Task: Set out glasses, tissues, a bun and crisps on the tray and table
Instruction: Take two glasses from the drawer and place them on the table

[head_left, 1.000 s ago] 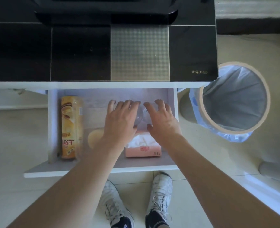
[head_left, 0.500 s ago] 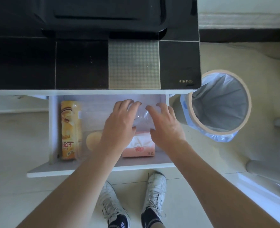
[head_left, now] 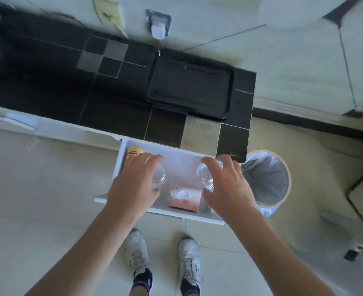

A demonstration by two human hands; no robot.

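My left hand grips a clear glass above the open white drawer. My right hand grips a second clear glass over the drawer's right half. Between the hands, a pink tissue pack lies on the drawer floor. The yellow crisps tube shows only at its top end behind my left hand. The bun is hidden. A black tray sits on the dark tiled table beyond the drawer.
A round bin with a pale liner stands right of the drawer. My two white shoes are on the pale floor tiles below it. A wall socket with a white plug is behind the table.
Both hands have lifted out of the drawer and moved apart, each with a glass. The view has swung and pulled back, so the whole tray and table now show.
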